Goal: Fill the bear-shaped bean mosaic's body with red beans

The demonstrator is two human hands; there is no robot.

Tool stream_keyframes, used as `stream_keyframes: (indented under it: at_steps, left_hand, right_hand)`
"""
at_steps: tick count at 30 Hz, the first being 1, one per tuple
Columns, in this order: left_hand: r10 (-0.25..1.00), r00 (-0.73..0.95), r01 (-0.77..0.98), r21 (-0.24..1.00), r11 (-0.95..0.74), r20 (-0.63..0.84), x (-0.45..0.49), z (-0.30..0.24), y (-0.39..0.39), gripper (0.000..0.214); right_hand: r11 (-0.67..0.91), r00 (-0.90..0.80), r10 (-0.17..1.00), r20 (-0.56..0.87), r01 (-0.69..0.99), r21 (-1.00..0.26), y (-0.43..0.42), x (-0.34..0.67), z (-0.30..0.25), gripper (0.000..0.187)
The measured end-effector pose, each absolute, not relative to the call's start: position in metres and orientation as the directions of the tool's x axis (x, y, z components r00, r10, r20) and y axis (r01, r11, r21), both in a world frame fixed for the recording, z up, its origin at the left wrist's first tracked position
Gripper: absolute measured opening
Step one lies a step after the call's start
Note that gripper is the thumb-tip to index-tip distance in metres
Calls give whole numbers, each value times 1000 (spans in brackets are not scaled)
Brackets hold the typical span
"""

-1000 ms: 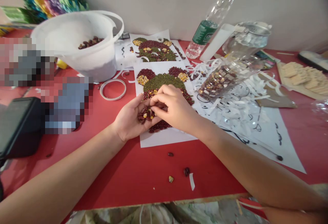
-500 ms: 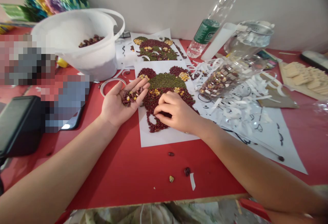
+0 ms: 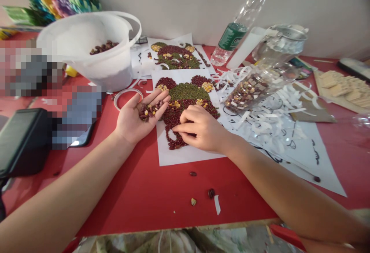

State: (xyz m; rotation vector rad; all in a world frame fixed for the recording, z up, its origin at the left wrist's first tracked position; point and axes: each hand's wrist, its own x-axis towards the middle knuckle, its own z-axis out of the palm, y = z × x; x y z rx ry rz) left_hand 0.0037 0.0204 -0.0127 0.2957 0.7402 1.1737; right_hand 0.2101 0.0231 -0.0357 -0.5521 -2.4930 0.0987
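My left hand [image 3: 131,123] lies palm up, fingers stretched out, cradling a small heap of mixed beans and corn kernels [image 3: 150,110]. Beside it, my right hand [image 3: 202,129] is over the bean picture [image 3: 187,91], an animal-like head of red beans, green beans and yellow kernels on white paper [image 3: 173,159]. Its thumb and fingertips come together at the edge of a small white oval [image 3: 172,135] low in the picture. Whether a bean is between them is too small to see. The hand hides the picture's lower right part.
A white bucket [image 3: 106,71] with beans stands at the left, near a phone [image 3: 83,129] and tape roll [image 3: 117,100]. Behind is a second bean picture [image 3: 173,50]. At right are a bottle of mixed beans [image 3: 245,91], paper strips [image 3: 260,122] and a green-labelled bottle [image 3: 232,35].
The right hand has shifted slightly, its fingertips now pointing at the edge of the white oval. My left hand has moved a little to the right with its beans and kernels.
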Motion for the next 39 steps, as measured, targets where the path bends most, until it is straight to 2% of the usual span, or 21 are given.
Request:
stream_keyframes:
  at_steps: [8,11,15,20,27,32,39]
  left_hand:
    - [896,208,-725,553,410,-392,6,-11,19,60]
    - [883,250,-713,542,446,-398,7,-11,18,61]
    - [831,335,-664,514,543,-444,11,-9,15,63]
    - [749,414,-598,466,652,-516,16,-7,10,63]
    - [652,572,-476,447,758,-497,15,-10,4,58]
    - [641,574,-432,477,766,-510,18,-8,3,58]
    - [581,651,-376,459,805,-488,20,-6,2,59]
  right_hand:
    - [931,-825,361,434,344,-121,22,211,-32,21]
    - [923,-785,382,487,348,-163,21,209,-32,20]
    - [882,-624,463,629,394,-259,20,208,-31,20]
    - [842,-498,508,703,461,-282,19,206,-28,20]
    - [806,-533,577,618,496,-324,14,202,-25,15]
    - [754,-551,656,515,510,-415,12,200,-22,11]
    - [744,-585,668,461,499,-444,12,197,-24,9]
